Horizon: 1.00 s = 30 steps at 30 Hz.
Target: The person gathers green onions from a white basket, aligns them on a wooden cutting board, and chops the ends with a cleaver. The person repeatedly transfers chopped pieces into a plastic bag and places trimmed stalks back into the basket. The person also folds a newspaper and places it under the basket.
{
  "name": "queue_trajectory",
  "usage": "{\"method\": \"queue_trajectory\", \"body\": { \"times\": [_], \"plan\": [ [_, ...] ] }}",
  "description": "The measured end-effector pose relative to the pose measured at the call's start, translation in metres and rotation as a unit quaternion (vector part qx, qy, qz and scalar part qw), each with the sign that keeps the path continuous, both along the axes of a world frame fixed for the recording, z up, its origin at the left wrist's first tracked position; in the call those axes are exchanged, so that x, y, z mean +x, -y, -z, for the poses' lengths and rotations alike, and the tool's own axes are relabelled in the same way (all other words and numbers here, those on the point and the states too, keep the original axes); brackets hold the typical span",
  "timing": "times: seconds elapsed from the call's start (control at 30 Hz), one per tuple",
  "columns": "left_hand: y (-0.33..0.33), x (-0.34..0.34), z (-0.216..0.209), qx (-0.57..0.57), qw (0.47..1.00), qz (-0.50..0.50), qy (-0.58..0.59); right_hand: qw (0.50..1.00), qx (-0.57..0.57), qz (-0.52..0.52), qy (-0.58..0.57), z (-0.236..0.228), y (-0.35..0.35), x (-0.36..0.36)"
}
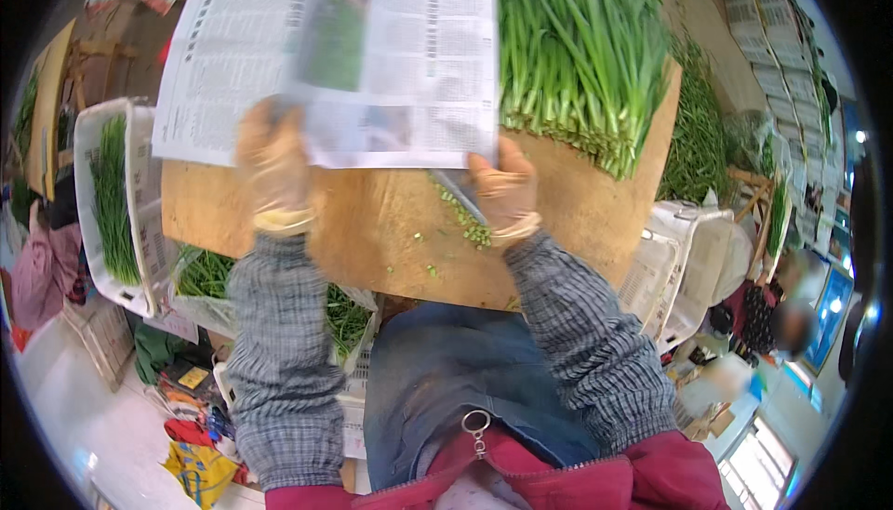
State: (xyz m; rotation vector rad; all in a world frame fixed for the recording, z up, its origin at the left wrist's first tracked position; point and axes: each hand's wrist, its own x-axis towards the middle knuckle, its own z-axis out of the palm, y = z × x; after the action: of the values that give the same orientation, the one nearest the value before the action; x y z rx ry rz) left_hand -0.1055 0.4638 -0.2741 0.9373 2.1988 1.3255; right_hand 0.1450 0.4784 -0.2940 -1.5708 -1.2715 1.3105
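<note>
An open newspaper [420, 73] spreads over the far left half of the wooden board [363, 222]. My left hand [273, 161], in a thin glove and blurred by motion, grips its near edge. My right hand [505, 189], also gloved, pinches the sheet's near right corner. A grey knife-like blade [454, 181] shows beside the right hand, partly hidden under paper and hand. Right of the newspaper lies a large pile of green chives [581, 54], its cut ends toward me. Small chopped stem bits [468, 222] lie by the blade.
White plastic crates stand on both sides; the left crate [139, 203] holds upright chives, the right crate [684, 259] sits below the board. Loose greens [698, 129] heap beyond the board's right edge. A bag of greens [206, 275] sits below its near left edge. Other people are at both sides.
</note>
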Motion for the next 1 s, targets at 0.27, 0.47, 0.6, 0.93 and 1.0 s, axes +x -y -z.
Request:
{"method": "queue_trajectory", "body": {
  "times": [0.27,0.47,0.6,0.93,1.0],
  "plan": [
    [0.0,-0.183,0.003,-0.05,0.995,-0.064,0.061,0.997,-0.032,-0.072,-0.003,-0.06,0.006,-0.053],
    [-0.01,-0.153,-0.035,-0.461,0.8,-0.086,-0.375,0.997,0.013,0.079,0.006,-0.132,-0.036,0.103],
    [-0.032,-0.058,-0.031,-0.141,0.899,0.102,-0.401,0.981,-0.063,0.146,0.112,-0.132,-0.097,0.17],
    [-0.134,0.185,-0.038,-0.296,0.897,0.32,0.079,0.974,-0.196,0.056,0.103,-0.087,-0.147,0.171],
    [-0.143,0.193,-0.032,-0.319,0.89,0.319,0.067,0.966,-0.222,0.034,0.125,-0.083,-0.155,0.176]
  ]
}}
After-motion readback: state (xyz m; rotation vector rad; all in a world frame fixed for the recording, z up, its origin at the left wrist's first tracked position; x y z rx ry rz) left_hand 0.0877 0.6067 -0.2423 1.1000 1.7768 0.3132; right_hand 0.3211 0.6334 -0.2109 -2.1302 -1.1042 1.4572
